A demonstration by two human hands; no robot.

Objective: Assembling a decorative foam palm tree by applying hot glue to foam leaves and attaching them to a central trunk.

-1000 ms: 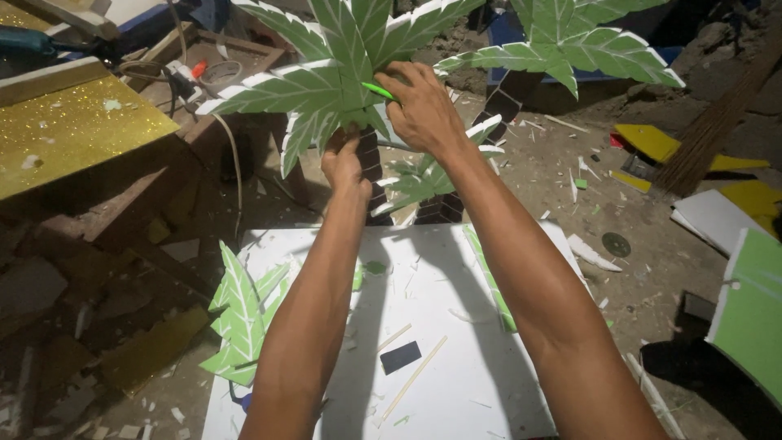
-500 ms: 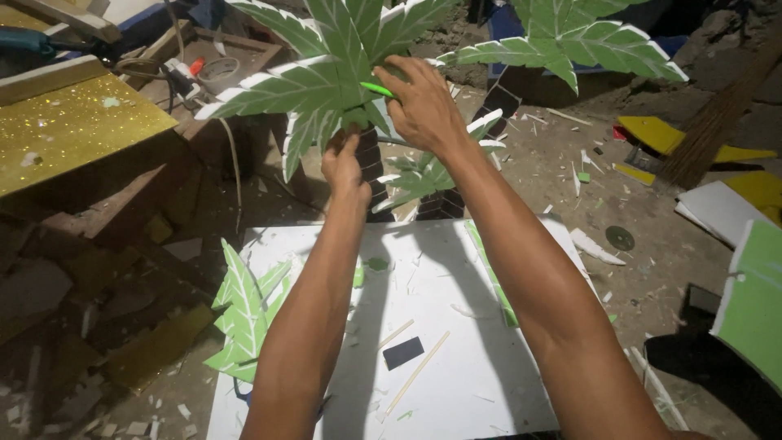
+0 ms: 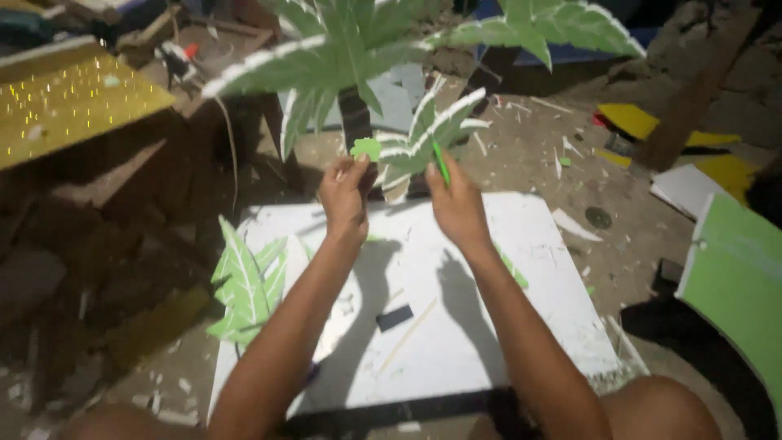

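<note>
A model palm tree with green and white foam leaves [image 3: 342,49] and a dark trunk [image 3: 355,118] stands at the far edge of a white board [image 3: 456,326]. My left hand [image 3: 346,195] pinches a small green foam scrap [image 3: 366,148] beside the trunk. My right hand [image 3: 458,204] grips a thin green stick-like tool [image 3: 441,163], its tip against a smaller low leaf cluster [image 3: 428,134]. Both hands are just below the crown, in front of the trunk.
Cut palm leaves [image 3: 244,285] lie at the board's left edge. A small black block [image 3: 394,318] and a thin stick [image 3: 407,334] rest on the board. A yellow sheet [image 3: 73,106] is at left, a green board [image 3: 737,277] at right, yellow scraps [image 3: 635,122] behind.
Both hands have dropped from the crown and trunk to just below it. My left hand now pinches a small green scrap. The camera has tilted, lifting the tree toward the top edge.
</note>
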